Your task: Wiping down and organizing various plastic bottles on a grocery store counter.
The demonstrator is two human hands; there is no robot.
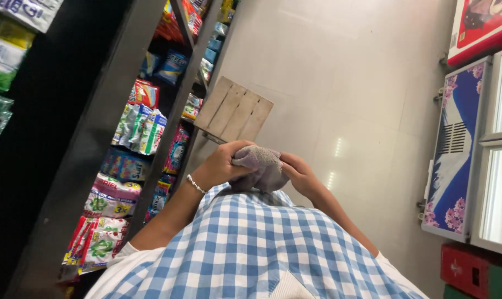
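A bunched-up grey cloth [260, 165] sits between both my hands, held just above my blue-and-white checked shirt [251, 243]. My left hand [224, 163] grips its left side, with a bead bracelet [195, 184] on that wrist. My right hand [298, 173] grips the cloth's right side. The camera looks steeply down along my body to the floor.
Dark shop shelves [96, 127] on the left hold several packets of detergent and snacks [140, 126]. A wooden pallet [234, 112] lies on the pale tiled floor [350, 99] by the shelves. A chest freezer with a flowered side [455, 160] and red crates [472, 271] stand at right.
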